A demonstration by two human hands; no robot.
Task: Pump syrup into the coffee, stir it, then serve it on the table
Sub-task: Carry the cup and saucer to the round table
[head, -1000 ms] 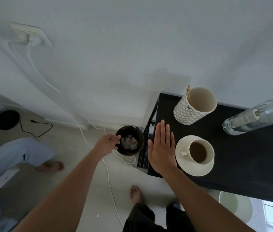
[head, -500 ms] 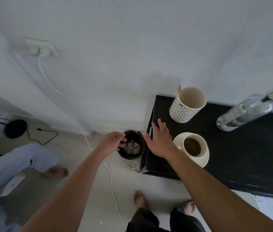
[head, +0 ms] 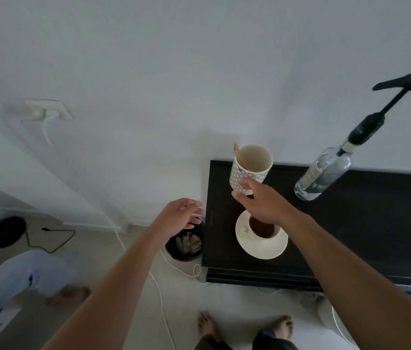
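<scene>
Both forearms are bare from the bottom edge of the view up to the wrists; no sleeve, cuff, watch, bracelet or ring shows on either one. The left hand (head: 178,215) and the right hand (head: 262,204) are bare too, without gloves. The arms are slim, and the fingers (head: 243,184) are long with short nails, so far as the soft focus lets me tell. Lower down, at the bottom edge, the person wears dark trousers (head: 239,343), charcoal or black, loose at the hem. Under them both feet stand bare on the pale floor: the left foot (head: 205,327) and the right foot (head: 281,325), no socks, no shoes.
</scene>
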